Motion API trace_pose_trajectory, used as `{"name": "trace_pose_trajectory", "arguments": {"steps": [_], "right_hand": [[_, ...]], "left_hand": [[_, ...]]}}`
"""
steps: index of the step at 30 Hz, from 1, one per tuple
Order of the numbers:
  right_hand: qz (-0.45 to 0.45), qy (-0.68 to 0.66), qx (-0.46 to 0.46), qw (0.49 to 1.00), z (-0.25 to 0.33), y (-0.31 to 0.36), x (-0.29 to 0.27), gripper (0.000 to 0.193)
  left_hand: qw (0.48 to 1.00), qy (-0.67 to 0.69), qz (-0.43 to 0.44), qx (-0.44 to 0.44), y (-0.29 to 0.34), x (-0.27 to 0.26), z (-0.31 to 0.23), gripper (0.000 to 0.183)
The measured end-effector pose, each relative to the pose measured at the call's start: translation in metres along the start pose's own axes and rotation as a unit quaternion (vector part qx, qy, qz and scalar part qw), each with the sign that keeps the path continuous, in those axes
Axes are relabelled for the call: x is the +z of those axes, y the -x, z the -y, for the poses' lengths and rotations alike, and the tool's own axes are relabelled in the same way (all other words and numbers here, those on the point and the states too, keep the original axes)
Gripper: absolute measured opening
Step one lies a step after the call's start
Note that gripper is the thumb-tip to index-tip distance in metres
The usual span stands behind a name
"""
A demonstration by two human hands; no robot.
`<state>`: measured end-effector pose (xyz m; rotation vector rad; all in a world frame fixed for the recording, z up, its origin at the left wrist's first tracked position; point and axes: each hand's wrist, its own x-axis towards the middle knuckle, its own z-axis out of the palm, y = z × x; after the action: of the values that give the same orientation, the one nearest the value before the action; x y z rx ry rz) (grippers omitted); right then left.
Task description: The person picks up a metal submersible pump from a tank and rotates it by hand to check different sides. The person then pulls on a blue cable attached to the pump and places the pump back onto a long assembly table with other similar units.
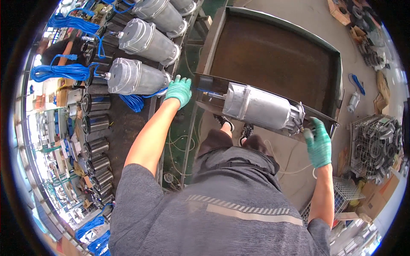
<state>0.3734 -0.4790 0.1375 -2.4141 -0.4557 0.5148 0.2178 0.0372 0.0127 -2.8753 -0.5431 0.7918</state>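
My left hand (179, 92), in a green knitted glove, rests by the flanged end of a silver cast-metal motor housing (136, 77) on the left bench. Its fingers are stretched out; whether it touches the flange I cannot tell. A second silver pump motor (265, 107) lies on its side along the near edge of a dark metal tray (282, 47), a blue cable at its left end. Close to this motor's right end is my right hand (319, 144), gloved alike, fingers apart and slightly curved, with nothing visible in it.
More silver motors (149, 42) with coiled blue cables (60, 73) line the left bench. Several shiny cylinders (95, 124) stand along it. A wire basket of metal rings (376, 147) is at right, near a small silver pump (353, 102) on the floor.
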Motion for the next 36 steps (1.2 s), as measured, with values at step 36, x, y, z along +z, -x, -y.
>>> {"name": "trace_pose_trajectory", "arguments": {"steps": [36], "right_hand": [[0.008,0.204,0.036,0.978,0.009,-0.215,-0.032,0.024]], "left_hand": [[0.89,0.427,-0.138,0.08,-0.085,-0.092,-0.084,0.027]]}}
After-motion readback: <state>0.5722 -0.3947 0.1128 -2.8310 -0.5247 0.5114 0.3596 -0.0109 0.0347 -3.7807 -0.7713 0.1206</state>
